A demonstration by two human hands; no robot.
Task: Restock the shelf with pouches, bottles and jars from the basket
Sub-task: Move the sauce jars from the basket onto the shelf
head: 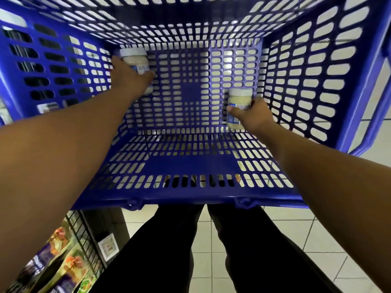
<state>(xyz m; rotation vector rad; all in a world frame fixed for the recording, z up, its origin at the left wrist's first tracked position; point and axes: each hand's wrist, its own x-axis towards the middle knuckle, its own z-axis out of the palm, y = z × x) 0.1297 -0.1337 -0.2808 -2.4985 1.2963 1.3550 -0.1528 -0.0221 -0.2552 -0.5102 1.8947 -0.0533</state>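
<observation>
Right now both hands are reaching down into the blue basket [296,81], each taking one of the only two items showing on its floor. The left hand [129,78] is curling its fingers round the left jar [135,60], which is sitting in the far left corner close to the wall. The right hand [254,115] is gripping the right jar [239,100], nearer and toward the right wall, with the thumb pressing across the label. The two jars are sitting well apart, and I cannot tell whether they are standing or tipped.

Both are showing as short, wide jars, each wearing a white lid [241,92] and carrying a pale, creamy filling up to the neck (glass or clear plastic, I cannot tell which). Being full, they are probably weighing a fair bit for their size. The walls are looking stiff and smooth, so the sides are likely feeling slippery under the fingers, and if they are glass a knock against the basket or the shelf could crack them.

Each hand is holding round the body at the label, below the lid, which seems the sound place: the palm is spanning the widest part, and nothing is hanging from the lid alone.

A wire shelf [84,240] holding bright pouches [69,265] is showing at the near left.
</observation>
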